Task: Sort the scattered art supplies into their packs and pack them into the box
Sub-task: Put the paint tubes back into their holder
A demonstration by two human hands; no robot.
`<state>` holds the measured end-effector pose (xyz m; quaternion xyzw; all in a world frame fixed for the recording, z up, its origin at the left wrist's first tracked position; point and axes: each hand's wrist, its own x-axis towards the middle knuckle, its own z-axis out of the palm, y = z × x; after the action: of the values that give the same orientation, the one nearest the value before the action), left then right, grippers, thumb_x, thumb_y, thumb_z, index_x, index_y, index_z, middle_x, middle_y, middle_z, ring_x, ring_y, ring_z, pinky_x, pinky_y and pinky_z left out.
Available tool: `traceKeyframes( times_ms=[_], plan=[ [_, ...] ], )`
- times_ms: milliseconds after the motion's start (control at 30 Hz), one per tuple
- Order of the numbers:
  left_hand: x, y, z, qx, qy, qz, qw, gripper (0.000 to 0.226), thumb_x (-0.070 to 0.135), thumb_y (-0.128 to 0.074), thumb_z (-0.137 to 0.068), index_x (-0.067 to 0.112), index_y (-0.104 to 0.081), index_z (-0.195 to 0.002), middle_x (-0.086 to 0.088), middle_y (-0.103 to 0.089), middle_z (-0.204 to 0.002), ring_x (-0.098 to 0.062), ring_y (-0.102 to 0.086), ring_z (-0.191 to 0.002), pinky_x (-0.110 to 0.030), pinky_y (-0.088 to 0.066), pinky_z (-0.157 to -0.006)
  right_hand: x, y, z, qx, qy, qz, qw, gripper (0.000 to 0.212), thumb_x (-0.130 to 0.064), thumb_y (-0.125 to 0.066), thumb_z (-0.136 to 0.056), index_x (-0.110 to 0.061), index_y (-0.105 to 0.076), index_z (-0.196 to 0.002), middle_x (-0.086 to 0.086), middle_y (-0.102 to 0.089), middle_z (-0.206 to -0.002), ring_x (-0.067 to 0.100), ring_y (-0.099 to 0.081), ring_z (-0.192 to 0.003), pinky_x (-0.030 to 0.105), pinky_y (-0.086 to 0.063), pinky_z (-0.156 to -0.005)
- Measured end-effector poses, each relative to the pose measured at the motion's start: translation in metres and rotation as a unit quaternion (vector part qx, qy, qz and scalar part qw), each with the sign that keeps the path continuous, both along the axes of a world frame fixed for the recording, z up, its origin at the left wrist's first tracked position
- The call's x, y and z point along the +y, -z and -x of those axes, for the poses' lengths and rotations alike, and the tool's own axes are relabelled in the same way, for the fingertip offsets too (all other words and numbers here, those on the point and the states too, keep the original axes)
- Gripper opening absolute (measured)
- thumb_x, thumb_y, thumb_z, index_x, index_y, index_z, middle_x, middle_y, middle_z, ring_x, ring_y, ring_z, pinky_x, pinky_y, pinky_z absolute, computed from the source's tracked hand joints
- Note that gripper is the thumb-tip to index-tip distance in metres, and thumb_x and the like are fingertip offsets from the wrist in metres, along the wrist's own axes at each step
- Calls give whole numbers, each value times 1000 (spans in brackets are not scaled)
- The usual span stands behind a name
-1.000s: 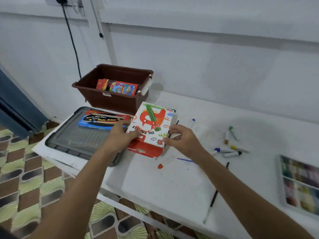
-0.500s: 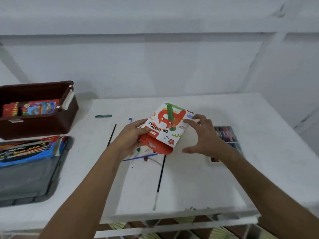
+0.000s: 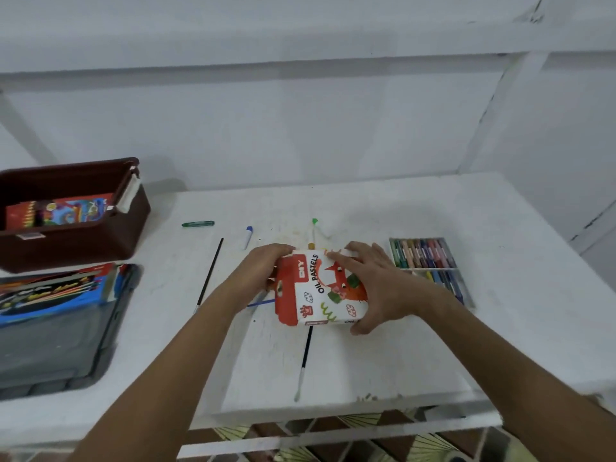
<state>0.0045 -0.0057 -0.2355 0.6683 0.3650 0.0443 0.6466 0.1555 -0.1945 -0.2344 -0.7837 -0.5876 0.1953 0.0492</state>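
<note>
Pastels (image 3: pixel 425 256) in tray (image 3: pixel 468 296) — box (image 3: pixel 83 241) apart

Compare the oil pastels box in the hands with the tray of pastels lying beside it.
The oil pastels box is closed, so its contents are hidden; the tray of pastels is uncovered, its coloured sticks in rows. The box is gripped by the left hand and right hand; the tray lies untouched on the table, to the box's right. The box is printed red and white; the tray looks plain. Both are rectangular.
</note>
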Motion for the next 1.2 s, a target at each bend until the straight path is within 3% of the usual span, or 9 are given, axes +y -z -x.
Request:
traceKeyframes(
  times_ms=[100, 233, 300, 400, 500, 733, 933, 1100, 1200],
  plan=[
    [-13, 10, 17, 15, -44, -210, 977, 21, 27, -45, -97, 15, -61, -93, -5, -66, -85, -14, -59, -70, -21, -46, -59, -9, 2, -10, 18, 33, -9, 999, 124, -54, -80, -59, -42, 6, -147, -10, 7, -152, 22, 11, -142, 44, 7, -114],
    [-41, 34, 36, 83, 110, -339, 931, 20, 38, -61, -86, 17, -60, -84, 1, -62, -80, -16, -59, -69, -27, -46, -57, -16, 6, -26, -9, 54, 8, 998, 123, -60, -80, -54, -44, 1, -146, -10, 5, -152, 25, 6, -142, 50, -4, -117],
    [-49, 44, 38, 85, 124, -368, 918, 28, 50, -64, -81, 23, -59, -89, 6, -56, -86, -11, -53, -74, -23, -40, -59, -18, 10, -29, -15, 59, 20, 998, 124, -62, -80, -53, -44, 0, -146, -10, 5, -152, 26, 8, -142, 52, -3, -117],
    [-58, 49, 38, 89, 153, -421, 889, 54, 70, -59, -72, 33, -54, -112, 12, -48, -103, -5, -49, -93, -24, -47, -76, -18, 13, -31, -17, 73, 25, 997, 125, -63, -80, -53, -44, 1, -146, -10, 7, -153, 25, 10, -143, 52, -1, -117],
    [-57, 56, 37, 118, 170, -487, 849, 64, 69, -58, -73, 31, -50, -124, 6, -44, -114, -11, -47, -103, -30, -49, -85, -18, 13, -33, -20, 82, 20, 996, 125, -63, -80, -53, -43, 1, -146, -9, 7, -154, 25, 8, -143, 49, 0, -116],
    [-9, 65, 46, 113, 82, -497, 856, 30, 31, -58, -85, 17, -63, -112, -4, -52, -106, -22, -55, -94, -34, -52, -72, -17, 14, -25, 3, 69, 18, 997, 126, -63, -81, -52, -43, 1, -146, -12, 8, -152, 24, 9, -143, 50, 1, -115],
    [19, 61, 51, 139, 83, -502, 850, 28, 33, -55, -88, 20, -63, -112, -1, -51, -95, -18, -52, -86, -30, -49, -71, -8, 20, 2, 38, 20, 33, 999, 130, -69, -79, -47, -47, 4, -145, -17, 16, -152, 19, 17, -142, 47, 4, -114],
    [24, 60, 56, 133, 94, -492, 855, 35, 31, -53, -92, 22, -59, -125, -5, -53, -105, -20, -55, -94, -26, -44, -73, -2, 29, 16, 24, 6, 59, 998, 127, -74, -75, -48, -50, 4, -144, -16, 18, -152, 22, 20, -142, 49, 4, -114],
    [26, 58, 63, 119, 79, -490, 860, 39, 32, -53, -94, 20, -55, -131, -4, -55, -112, -19, -55, -100, -24, -42, -77, 4, 33, 21, 25, -2, 63, 998, 125, -75, -73, -49, -50, 5, -144, -14, 23, -153, 19, 28, -140, 44, 14, -109]
  ],
)
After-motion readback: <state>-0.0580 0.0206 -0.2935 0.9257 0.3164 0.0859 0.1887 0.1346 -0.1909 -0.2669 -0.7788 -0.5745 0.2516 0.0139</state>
